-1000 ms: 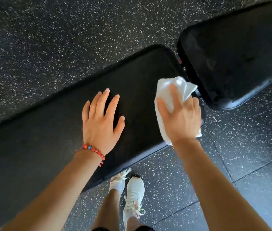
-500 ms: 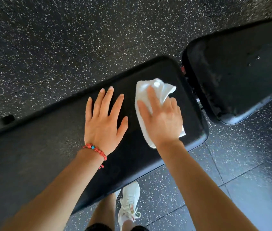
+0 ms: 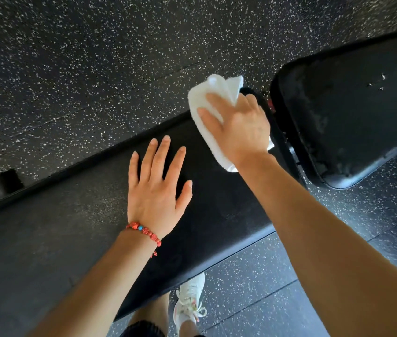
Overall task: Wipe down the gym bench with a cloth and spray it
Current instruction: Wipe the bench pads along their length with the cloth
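Note:
The long black pad of the gym bench (image 3: pixel 54 229) runs from lower left to the upper middle. My left hand (image 3: pixel 155 190) lies flat on it with fingers spread and holds nothing. A red bead bracelet sits on that wrist. My right hand (image 3: pixel 238 125) presses a white cloth (image 3: pixel 204 100) onto the far right corner of the pad. Part of the cloth hangs past the pad's far edge. No spray bottle is in view.
A second black pad (image 3: pixel 358 113) of the bench stands at the right, separated by a narrow gap with a bit of red hardware (image 3: pixel 271 105). Dark speckled rubber floor (image 3: pixel 95 57) surrounds everything. My white shoe (image 3: pixel 190 300) is below the bench's near edge.
My right hand has slid the cloth from the pad's near right edge across to its far right corner. The left hand has stayed flat on the pad.

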Demonstrator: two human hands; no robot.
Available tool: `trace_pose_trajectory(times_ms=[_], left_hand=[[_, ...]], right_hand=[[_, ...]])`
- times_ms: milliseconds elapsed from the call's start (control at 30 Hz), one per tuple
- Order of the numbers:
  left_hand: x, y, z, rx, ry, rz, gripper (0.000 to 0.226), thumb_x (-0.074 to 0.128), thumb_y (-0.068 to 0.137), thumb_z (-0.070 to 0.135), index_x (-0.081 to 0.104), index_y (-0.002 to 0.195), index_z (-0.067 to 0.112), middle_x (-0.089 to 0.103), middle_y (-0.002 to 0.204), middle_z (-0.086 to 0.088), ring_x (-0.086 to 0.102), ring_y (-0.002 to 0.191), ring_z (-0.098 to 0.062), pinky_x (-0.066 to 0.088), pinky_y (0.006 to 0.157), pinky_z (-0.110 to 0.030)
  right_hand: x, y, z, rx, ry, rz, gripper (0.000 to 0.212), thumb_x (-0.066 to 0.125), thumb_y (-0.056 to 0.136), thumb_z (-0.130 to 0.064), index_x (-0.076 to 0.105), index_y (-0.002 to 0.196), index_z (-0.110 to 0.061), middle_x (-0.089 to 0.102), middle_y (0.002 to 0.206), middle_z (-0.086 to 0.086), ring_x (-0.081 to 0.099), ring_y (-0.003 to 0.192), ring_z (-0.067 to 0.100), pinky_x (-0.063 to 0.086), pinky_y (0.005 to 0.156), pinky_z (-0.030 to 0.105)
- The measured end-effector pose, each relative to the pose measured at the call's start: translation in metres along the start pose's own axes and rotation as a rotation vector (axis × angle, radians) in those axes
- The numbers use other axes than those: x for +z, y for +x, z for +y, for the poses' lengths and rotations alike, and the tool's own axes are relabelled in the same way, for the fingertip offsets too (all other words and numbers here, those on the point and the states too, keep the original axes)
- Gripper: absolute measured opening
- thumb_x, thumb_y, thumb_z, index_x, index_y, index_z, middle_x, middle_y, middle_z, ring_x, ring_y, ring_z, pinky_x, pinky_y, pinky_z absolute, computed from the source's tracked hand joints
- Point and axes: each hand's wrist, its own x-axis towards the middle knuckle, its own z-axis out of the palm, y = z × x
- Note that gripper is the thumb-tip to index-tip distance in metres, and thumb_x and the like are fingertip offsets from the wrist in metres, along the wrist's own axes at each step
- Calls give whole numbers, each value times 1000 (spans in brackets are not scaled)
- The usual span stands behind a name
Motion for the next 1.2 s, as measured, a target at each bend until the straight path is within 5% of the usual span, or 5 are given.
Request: trace_pose_trajectory(times_ms=[500,633,733,900,1200], left_hand=[[-11,4,4,-38,-43,-80,52,40,87,37,44,133,12,38,144,-18,35,132,-36,19,109,-55],[-15,11,16,-80,-88,-44,50,42,86,34,45,131,12,40,141,-21,35,131,-37,19,108,-58],[-17,30,37,-17,-129,-9,50,43,86,33,43,132,12,39,142,-21,34,132,-36,18,108,-56],[-11,80,88,95,-153,-29,52,44,85,32,46,132,10,40,142,-21,35,132,-38,21,107,-59],[16,111,114,48,-25,-88,52,38,89,35,45,134,10,34,146,-19,30,135,-36,15,110,-56]], right_hand=[[-33,-38,56,588,162,-46,37,54,88,-43,58,123,-29,61,101,21,57,91,39,43,71,37],[-56,-55,83,640,232,114,29,66,83,-33,67,111,-24,65,99,19,62,83,37,46,70,36],[-64,-52,109,612,228,225,31,67,82,-32,66,113,-26,64,101,16,62,81,35,46,68,35],[-51,-30,147,520,-1,-21,54,61,84,-45,47,133,-28,55,98,23,50,93,36,37,64,34],[-39,37,156,281,-50,-64,57,50,86,-52,43,134,-22,49,98,25,44,89,37,38,68,41]])
